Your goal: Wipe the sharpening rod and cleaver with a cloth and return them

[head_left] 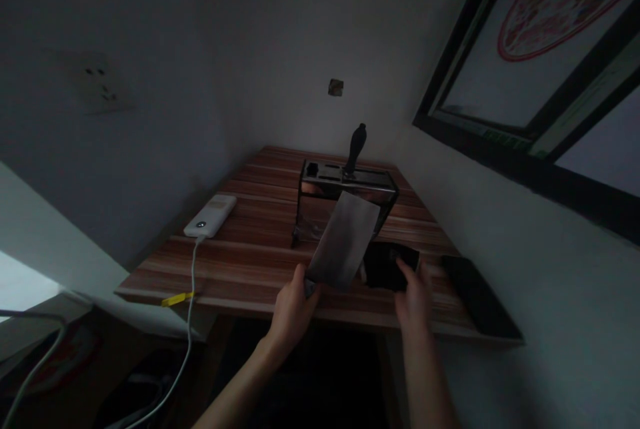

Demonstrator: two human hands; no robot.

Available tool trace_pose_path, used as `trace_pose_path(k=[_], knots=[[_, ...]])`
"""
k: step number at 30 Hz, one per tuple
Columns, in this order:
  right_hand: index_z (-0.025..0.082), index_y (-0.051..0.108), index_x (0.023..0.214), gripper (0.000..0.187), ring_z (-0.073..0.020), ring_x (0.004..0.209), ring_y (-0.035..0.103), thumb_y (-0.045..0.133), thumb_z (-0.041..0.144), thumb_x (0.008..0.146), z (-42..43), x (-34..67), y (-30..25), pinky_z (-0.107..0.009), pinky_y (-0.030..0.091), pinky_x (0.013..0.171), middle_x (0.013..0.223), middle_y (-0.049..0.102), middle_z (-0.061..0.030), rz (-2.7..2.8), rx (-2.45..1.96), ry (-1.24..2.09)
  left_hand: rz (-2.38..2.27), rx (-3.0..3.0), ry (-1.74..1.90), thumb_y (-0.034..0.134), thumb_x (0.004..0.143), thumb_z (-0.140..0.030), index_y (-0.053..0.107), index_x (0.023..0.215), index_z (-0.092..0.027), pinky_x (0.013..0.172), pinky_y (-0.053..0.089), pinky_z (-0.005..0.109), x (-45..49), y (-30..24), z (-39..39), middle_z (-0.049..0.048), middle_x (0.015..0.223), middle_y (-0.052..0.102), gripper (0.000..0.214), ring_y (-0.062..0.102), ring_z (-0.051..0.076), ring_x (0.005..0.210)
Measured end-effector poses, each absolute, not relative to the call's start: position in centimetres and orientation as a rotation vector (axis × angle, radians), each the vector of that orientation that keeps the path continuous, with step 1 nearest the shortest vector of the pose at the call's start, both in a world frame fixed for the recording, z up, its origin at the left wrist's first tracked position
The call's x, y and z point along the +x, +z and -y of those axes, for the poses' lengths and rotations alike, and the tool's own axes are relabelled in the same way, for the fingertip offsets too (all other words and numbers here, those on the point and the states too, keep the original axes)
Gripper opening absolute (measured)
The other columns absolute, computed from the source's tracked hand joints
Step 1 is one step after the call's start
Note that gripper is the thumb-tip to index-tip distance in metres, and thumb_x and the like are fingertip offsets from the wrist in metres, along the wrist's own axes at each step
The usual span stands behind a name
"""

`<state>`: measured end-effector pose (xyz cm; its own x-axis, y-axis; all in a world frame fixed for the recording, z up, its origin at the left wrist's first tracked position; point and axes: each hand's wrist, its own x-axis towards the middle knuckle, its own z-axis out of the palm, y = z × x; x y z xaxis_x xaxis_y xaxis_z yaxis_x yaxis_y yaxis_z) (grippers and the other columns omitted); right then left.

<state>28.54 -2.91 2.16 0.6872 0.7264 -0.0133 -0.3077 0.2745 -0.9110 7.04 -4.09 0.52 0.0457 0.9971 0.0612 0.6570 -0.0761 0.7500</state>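
Note:
My left hand [294, 306] is closed around the handle of a cleaver [346, 239]. Its broad grey blade tilts up and to the right, in front of a metal knife block [320, 206]. One dark-handled tool [357, 146] stands upright in a slot in the block's top. To the right of the blade, my right hand [416, 296] grips the right side of a folded black cloth [387, 266] at the tabletop, with the index finger laid over it. The cloth's left edge lies close to the blade; whether they touch I cannot tell.
The wood-grain table [245, 252] narrows towards the corner. A white power bank [211, 216] with a white cable [193, 276] lies at left, near a yellow strip [177, 299]. A dark flat slab [480, 296] lies along the right edge. Walls enclose the table; a dark frame [480, 142] hangs at right.

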Motion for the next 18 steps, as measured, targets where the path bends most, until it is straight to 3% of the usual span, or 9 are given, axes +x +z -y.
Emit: trace_pose_path(k=[3, 5, 8, 10, 14, 18], knots=[[0.023, 0.06, 0.104, 0.044, -0.0157, 0.093, 0.061, 0.074, 0.024, 0.062, 4.7, 28.4, 4.4, -0.034, 0.048, 0.086, 0.101, 0.065, 0.0024, 0.451, -1.012, 0.44, -1.627, 1.785, 0.871, 0.048, 0.082, -0.026, 0.042, 0.091, -0.021, 0.057, 0.036, 0.023, 7.0, 0.5, 4.3, 0.0015, 0.07, 0.062, 0.012, 0.062, 0.019, 0.067], [0.02, 0.062, 0.101, 0.035, -0.0172, 0.094, 0.062, 0.071, 0.022, 0.067, 5.6, 27.8, 5.8, -0.038, 0.047, 0.09, 0.101, 0.066, -0.0003, 0.526, -0.962, 0.18, -1.603, 1.788, 0.893, 0.048, 0.081, -0.025, 0.043, 0.091, -0.021, 0.058, 0.037, 0.022, 6.9, 0.3, 4.4, 0.0011, 0.07, 0.061, 0.013, 0.062, 0.018, 0.065], [0.017, 0.064, 0.096, 0.019, -0.0227, 0.093, 0.064, 0.062, 0.018, 0.077, 6.5, 26.2, 7.1, -0.046, 0.048, 0.089, 0.098, 0.068, -0.0055, 0.771, -0.924, -0.18, -1.567, 1.781, 0.925, 0.049, 0.081, -0.028, 0.044, 0.093, -0.02, 0.057, 0.038, 0.022, 6.8, 0.2, 4.5, 0.0006, 0.068, 0.061, 0.015, 0.061, 0.017, 0.063], [0.022, 0.066, 0.099, 0.023, -0.0246, 0.1, 0.063, 0.052, 0.013, 0.083, 6.9, 24.9, 7.2, -0.048, 0.048, 0.089, 0.106, 0.067, -0.0051, 1.064, -0.895, -0.353, -1.53, 1.777, 0.957, 0.049, 0.081, -0.03, 0.045, 0.095, -0.02, 0.058, 0.039, 0.022, 6.7, 0.1, 4.5, 0.0006, 0.069, 0.062, 0.017, 0.061, 0.017, 0.064], [0.031, 0.058, 0.118, 0.046, -0.0225, 0.119, 0.051, 0.034, 0.007, 0.087, 6.8, 22.0, 5.9, -0.047, 0.04, 0.098, 0.13, 0.054, -0.0011, 1.706, -0.921, -0.422, -1.46, 1.746, 0.994, 0.052, 0.077, -0.027, 0.047, 0.097, -0.019, 0.06, 0.043, 0.023, 6.7, 0.0, 4.5, 0.0029, 0.076, 0.066, 0.022, 0.064, 0.019, 0.07], [0.027, 0.047, 0.13, 0.049, -0.0216, 0.131, 0.036, 0.033, 0.007, 0.088, 6.3, 19.8, 3.7, -0.046, 0.033, 0.104, 0.138, 0.046, -0.0037, 1.975, -1.021, -0.306, -1.373, 1.731, 1.021, 0.049, 0.076, -0.021, 0.048, 0.109, -0.018, 0.064, 0.047, 0.026, 6.7, -0.1, 4.5, 0.0074, 0.087, 0.069, 0.033, 0.067, 0.022, 0.079]])
